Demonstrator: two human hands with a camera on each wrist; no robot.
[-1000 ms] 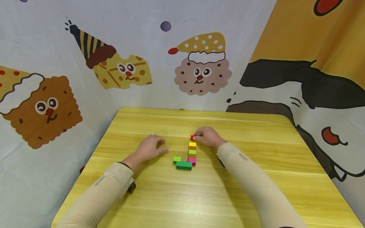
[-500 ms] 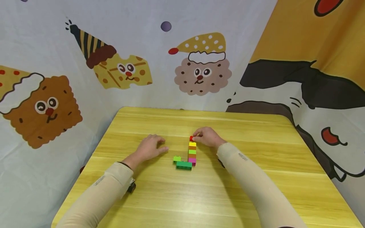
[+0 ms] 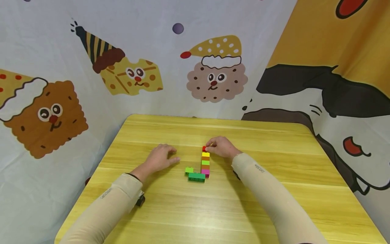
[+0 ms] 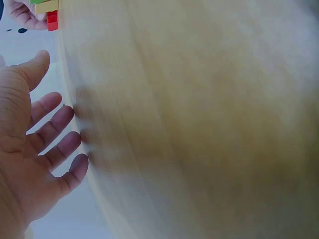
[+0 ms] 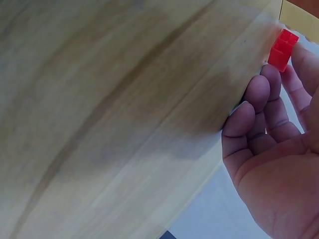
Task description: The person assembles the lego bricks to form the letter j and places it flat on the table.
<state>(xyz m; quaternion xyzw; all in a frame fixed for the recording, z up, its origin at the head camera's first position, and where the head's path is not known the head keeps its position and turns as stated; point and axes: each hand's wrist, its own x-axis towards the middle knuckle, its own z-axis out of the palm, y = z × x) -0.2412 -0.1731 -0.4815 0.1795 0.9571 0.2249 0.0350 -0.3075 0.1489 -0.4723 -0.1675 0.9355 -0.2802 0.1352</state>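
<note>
My right hand point(image 3: 223, 147) pinches a small red brick point(image 5: 283, 50) between thumb and fingers. In the head view that red brick sits just past the far end of a row of joined bricks point(image 3: 205, 162), which runs yellow, orange, lime, orange and magenta toward me. Whether the red brick touches the yellow one I cannot tell. A dark green long brick point(image 3: 196, 176) lies at the row's near end, and a lime brick point(image 3: 189, 170) is beside it on the left. My left hand point(image 3: 159, 158) is held left of the bricks, its fingers spread and holding nothing.
All the bricks are on a wood-grain table point(image 3: 259, 217). A cloth with cartoon prints point(image 3: 146, 20) hangs behind the table's far edge and round its sides. Dark wrist devices show under both sleeves, such as the left one point(image 3: 140, 200).
The right hand has brought the red brick slightly toward me and left, nearer the yellow end of the row. My left hand and the other bricks stay where they were.
</note>
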